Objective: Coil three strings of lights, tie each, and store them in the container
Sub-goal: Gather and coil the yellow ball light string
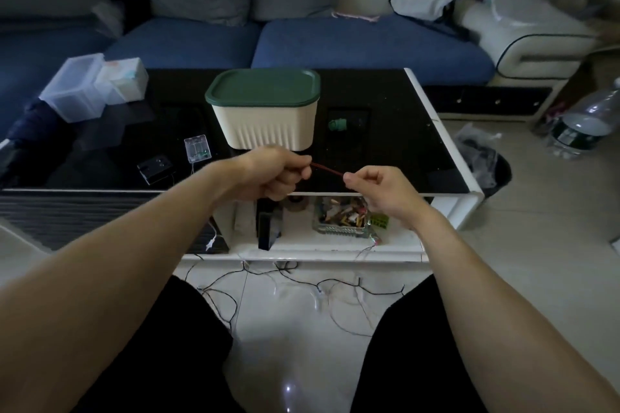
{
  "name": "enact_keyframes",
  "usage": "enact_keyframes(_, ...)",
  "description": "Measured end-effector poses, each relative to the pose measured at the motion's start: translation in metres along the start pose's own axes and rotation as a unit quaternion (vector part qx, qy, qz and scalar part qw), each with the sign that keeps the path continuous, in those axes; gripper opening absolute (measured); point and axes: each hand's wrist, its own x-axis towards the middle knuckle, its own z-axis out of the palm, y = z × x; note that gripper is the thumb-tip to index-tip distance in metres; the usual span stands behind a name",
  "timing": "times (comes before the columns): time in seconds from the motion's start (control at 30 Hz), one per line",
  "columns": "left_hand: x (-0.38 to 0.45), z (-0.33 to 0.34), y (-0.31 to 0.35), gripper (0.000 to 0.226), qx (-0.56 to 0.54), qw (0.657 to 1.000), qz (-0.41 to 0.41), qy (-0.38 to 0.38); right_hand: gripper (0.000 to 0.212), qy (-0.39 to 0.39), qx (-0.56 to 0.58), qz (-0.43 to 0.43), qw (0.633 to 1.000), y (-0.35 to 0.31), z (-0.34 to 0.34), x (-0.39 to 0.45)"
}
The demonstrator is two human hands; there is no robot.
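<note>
My left hand (275,174) and my right hand (379,186) each pinch one end of a short dark red tie (327,170), stretched between them above the table's front edge. Behind the hands stands the cream container (268,124) with its green lid (265,85) on. Strings of lights (302,292) with dark and thin wires lie tangled on the floor between my knees. A clear battery box (197,148) and a black box (154,168) lie on the black table top (385,157) at the left.
Clear plastic boxes (80,90) stand at the table's back left, a small green object (337,125) right of the container. The lower shelf holds a glass tray of small items (342,214). A blue sofa (352,43) is behind; a bin (493,171) and bottle (583,124) stand right.
</note>
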Motion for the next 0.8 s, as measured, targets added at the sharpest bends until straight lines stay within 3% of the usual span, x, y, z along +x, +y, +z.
enact_keyframes(0.1, -0.016, -0.013, 0.013, 0.031, -0.055, 0.998, -0.002, -0.035, 0.033, 0.054, -0.111, -0.024, 0.992, -0.005, -0.016, -0.007)
enact_keyframes(0.2, -0.02, -0.021, 0.014, 0.028, -0.135, 0.99, 0.041, -0.02, 0.039, 0.104, -0.154, -0.028, 0.982, -0.005, -0.03, -0.008)
enact_keyframes(0.37, -0.013, -0.013, 0.005, 0.029, -0.291, 0.949, 0.121, 0.007, 0.019, 0.109, -0.217, -0.032, 0.97, -0.002, -0.008, -0.003)
enact_keyframes(0.5, 0.006, -0.003, -0.002, 0.024, -0.326, 0.938, 0.119, 0.014, 0.014, 0.043, -0.311, -0.016, 0.949, -0.004, 0.019, -0.001)
enact_keyframes(0.6, 0.019, 0.007, -0.003, 0.017, -0.297, 0.95, 0.099, 0.01, 0.016, -0.049, -0.447, -0.001, 0.893, -0.005, 0.033, -0.001)
enact_keyframes(0.7, 0.028, 0.015, -0.01, 0.028, -0.226, 0.971, 0.072, -0.01, 0.018, -0.138, -0.543, -0.004, 0.828, -0.003, 0.046, -0.003)
enact_keyframes(0.8, 0.043, 0.016, -0.021, 0.04, -0.166, 0.986, 0.013, -0.016, 0.025, -0.172, -0.555, -0.048, 0.813, -0.009, 0.053, -0.005)
